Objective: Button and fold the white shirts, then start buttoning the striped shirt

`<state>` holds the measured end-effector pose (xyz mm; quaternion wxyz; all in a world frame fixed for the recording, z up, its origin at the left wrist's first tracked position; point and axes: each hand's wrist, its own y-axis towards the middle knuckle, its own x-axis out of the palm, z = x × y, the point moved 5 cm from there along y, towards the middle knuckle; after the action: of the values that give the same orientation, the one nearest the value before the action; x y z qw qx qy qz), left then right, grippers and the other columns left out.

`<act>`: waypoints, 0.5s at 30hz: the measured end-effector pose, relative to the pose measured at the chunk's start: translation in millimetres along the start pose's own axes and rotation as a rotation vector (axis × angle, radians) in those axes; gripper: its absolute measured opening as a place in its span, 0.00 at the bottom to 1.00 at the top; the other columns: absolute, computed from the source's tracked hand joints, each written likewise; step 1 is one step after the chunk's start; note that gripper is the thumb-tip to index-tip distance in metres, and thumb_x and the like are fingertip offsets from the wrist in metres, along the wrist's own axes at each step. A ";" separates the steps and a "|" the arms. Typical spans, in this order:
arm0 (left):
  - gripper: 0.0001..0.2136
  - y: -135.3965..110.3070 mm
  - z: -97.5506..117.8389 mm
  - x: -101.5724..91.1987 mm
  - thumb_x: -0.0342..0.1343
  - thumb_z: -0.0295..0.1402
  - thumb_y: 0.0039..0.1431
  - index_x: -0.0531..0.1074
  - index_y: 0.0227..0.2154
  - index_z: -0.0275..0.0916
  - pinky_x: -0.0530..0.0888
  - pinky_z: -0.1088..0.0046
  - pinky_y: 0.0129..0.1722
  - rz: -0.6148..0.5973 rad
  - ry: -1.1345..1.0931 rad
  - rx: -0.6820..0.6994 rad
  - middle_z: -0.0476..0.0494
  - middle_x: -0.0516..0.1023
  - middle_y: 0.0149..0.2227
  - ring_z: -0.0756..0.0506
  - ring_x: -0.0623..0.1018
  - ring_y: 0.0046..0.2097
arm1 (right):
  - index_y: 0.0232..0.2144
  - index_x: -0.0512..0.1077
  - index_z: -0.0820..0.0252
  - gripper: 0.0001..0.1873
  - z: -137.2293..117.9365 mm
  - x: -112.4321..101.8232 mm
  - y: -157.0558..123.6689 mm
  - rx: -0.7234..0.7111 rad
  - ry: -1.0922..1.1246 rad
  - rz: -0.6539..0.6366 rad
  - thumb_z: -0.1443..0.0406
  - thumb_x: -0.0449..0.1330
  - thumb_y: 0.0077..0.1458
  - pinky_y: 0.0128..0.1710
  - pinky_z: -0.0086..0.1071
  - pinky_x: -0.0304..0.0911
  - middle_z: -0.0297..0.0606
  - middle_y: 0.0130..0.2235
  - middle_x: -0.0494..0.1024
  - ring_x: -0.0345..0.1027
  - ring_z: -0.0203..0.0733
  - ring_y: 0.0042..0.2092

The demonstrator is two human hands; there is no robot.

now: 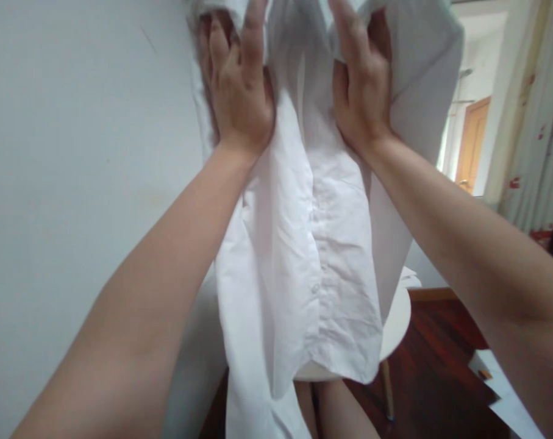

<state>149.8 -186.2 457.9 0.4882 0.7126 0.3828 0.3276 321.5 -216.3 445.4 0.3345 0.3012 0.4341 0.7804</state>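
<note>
A white button-up shirt (340,256) hangs upright in front of me, its buttoned front facing me and its hem low over a table edge. My left hand (240,91) is closed on the fabric at the upper left, near the top of the view. Level with it on the other side, my right hand (365,91) grips the upper right part. Some fingertips are hidden in the cloth or cut off by the top edge. One long sleeve (244,341) drops down at the left.
A white wall (84,140) stands close on the left. Behind the shirt is a round white table (399,320) with a wooden leg (387,390). White papers or boxes (509,396) lie on the dark red wooden floor (431,366). A patterned curtain (539,140) and a doorway are at right.
</note>
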 end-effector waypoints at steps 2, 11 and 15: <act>0.24 -12.3 1.3 2.7 0.33 0.38 0.70 0.53 0.65 0.37 0.37 0.49 0.67 -0.087 0.035 0.074 0.51 0.58 0.65 0.39 0.44 0.70 | 0.62 0.58 0.64 0.30 -7.8 -9.1 -11.5 -0.063 -0.205 -0.055 0.62 0.40 0.60 0.64 0.41 0.31 0.25 0.60 0.66 0.53 0.45 0.62; 0.24 -63.5 -18.9 25.2 0.36 0.45 0.70 0.53 0.65 0.45 0.19 0.43 0.56 -0.475 0.186 0.301 0.48 0.54 0.66 0.32 0.41 0.69 | 0.65 0.52 0.53 0.30 14.8 -27.0 -58.5 -0.371 -0.376 -0.550 0.61 0.38 0.61 0.57 0.56 0.36 0.34 0.54 0.72 0.49 0.58 0.62; 0.24 -65.2 -0.8 8.9 0.34 0.39 0.70 0.43 0.67 0.52 0.35 0.34 0.53 -0.323 0.336 0.568 0.48 0.48 0.67 0.26 0.47 0.66 | 0.61 0.58 0.67 0.37 18.3 -48.2 -58.4 -0.383 -0.464 -0.647 0.58 0.29 0.56 0.41 0.60 0.48 0.46 0.59 0.64 0.52 0.67 0.58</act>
<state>138.8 -163.1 397.3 0.2467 0.6865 0.6407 0.2396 379.3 -222.1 393.4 0.6999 0.2494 0.2669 0.6138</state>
